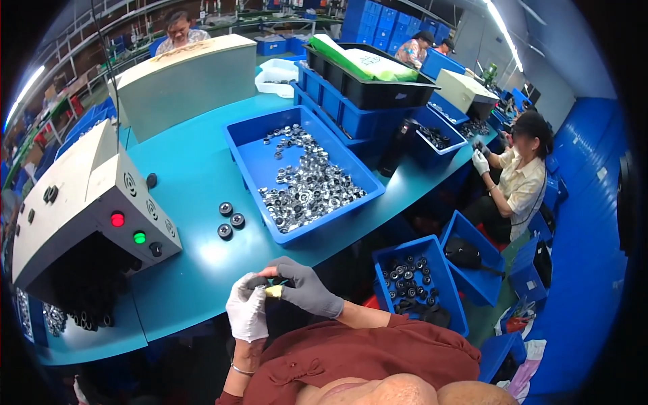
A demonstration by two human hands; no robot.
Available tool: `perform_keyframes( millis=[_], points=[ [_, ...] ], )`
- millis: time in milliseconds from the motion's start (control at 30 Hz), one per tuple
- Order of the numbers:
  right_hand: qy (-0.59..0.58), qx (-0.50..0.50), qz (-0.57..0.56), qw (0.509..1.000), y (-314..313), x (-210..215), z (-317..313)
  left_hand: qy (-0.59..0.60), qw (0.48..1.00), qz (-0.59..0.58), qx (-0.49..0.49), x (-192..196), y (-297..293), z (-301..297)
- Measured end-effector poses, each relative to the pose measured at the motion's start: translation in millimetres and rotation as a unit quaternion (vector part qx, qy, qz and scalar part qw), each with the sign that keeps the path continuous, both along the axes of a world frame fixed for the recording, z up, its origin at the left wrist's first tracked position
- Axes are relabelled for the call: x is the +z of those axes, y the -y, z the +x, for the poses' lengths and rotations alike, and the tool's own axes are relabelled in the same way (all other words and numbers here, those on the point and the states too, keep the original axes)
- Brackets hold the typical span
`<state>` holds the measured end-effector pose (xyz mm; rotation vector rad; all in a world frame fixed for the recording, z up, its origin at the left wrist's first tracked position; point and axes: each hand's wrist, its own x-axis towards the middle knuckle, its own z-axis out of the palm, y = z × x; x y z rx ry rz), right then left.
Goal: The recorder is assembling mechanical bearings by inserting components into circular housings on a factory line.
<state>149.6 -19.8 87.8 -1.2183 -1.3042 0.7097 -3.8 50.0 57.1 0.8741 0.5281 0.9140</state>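
My left hand (248,312), in a white glove, is closed at the front edge of the teal table. My right hand (305,290) wears a grey glove with a fingertip bare, and its fingers meet the left ones. Between them is a small dark part, mostly hidden by the fingers. A small yellow piece (274,291) shows beside the right fingers; what it is I cannot tell. Just beyond my hands, three black wheel-like parts (237,220) lie on the table (196,283). Behind them stands a blue tray (236,145) with many shiny metal-and-black round parts (314,182).
At left stands a cream machine (101,196) with red and green lights. Stacked bins (358,88) and a dark bottle (398,148) stand behind the tray. Low at right, a blue bin (455,317) holds black wheels. A gloved co-worker (523,182) sits farther right.
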Motion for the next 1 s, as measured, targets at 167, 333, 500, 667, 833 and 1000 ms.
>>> perform_keyframes(
  millis=[167, 333, 500, 667, 833, 1000],
  points=[
    [0.003, -0.008, 0.036, 0.999, 4, 3, -7, -0.021, 0.992, 0.119, 0.039, 8, 5, 4],
    [0.052, -0.055, 0.090, 0.993, 3, 3, -15, -0.016, 0.982, 0.179, 0.051, 16, 1, 0],
    [0.003, -0.104, 0.070, 0.992, -9, 8, -28, -0.054, 0.972, 0.186, 0.131, 35, 2, 13],
    [-0.097, -0.093, -0.012, 0.991, -22, 0, -32, -0.101, 0.955, 0.193, 0.203, 19, -11, 27],
    [-0.120, -0.060, -0.035, 0.990, -20, -9, -30, -0.062, 0.973, 0.131, 0.182, 6, -10, 27],
    [-0.009, -0.089, -0.022, 0.996, -14, 2, -16, -0.055, 0.986, 0.074, 0.136, 5, -3, 24]
  ],
)
